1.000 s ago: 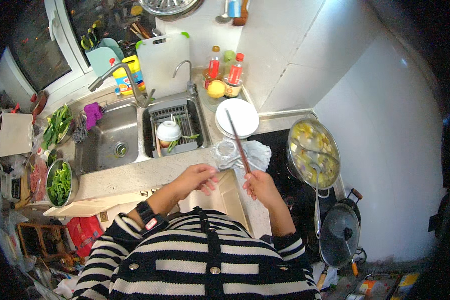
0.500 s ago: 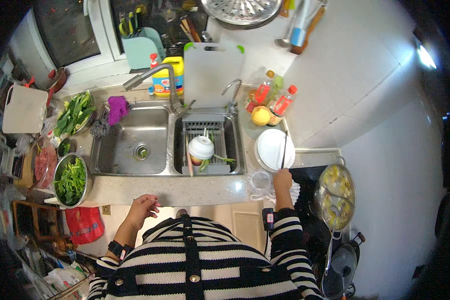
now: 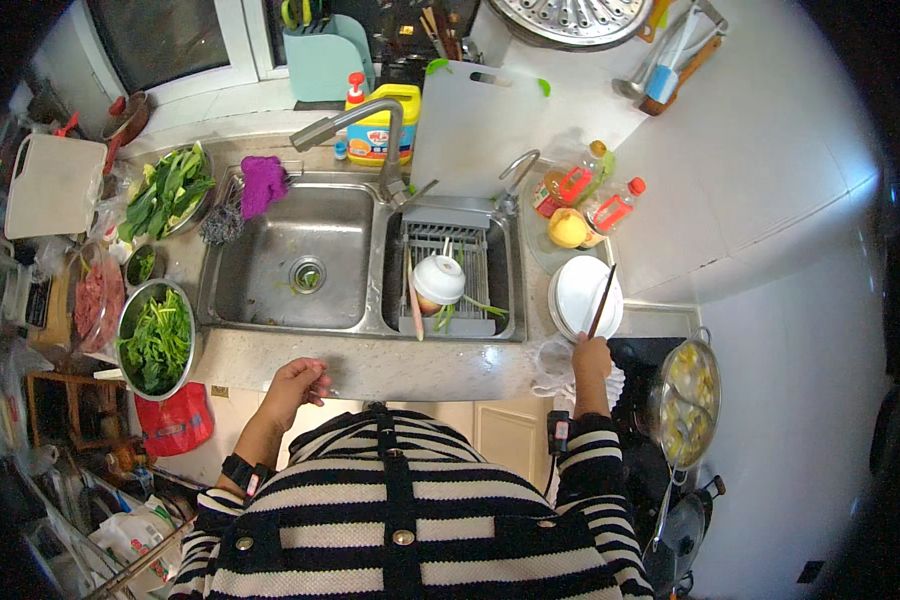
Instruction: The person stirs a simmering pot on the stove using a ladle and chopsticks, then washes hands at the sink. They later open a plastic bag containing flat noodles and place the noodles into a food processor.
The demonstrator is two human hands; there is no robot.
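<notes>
My right hand (image 3: pixel 592 365) is closed around the lower end of thin dark chopsticks (image 3: pixel 603 300). They slant up over a stack of white plates (image 3: pixel 567 295) at the right end of the counter; whether they touch is unclear. By that hand lie a clear plastic-looking container (image 3: pixel 553 358) and a white cloth (image 3: pixel 615 382). Over the counter's front edge, left of centre, my left hand (image 3: pixel 295 385) holds nothing, its fingers loosely bent and apart. In the right sink basin, a white bowl (image 3: pixel 438 278) sits upside down on a draining rack (image 3: pixel 480 258) among green stalks.
The left sink basin (image 3: pixel 280 260) has a tap above it. Leafy greens fill a metal bowl (image 3: pixel 195 345) at left, near minced meat (image 3: pixel 98 300). A divided pot (image 3: pixel 692 400) of food stands on the dark stove at right. Bottles (image 3: pixel 610 208) stand behind the plates.
The whole view has shifted, so the counter things appear further right. The chopsticks lean more to the right. My left hand's fingers have curled in slightly.
</notes>
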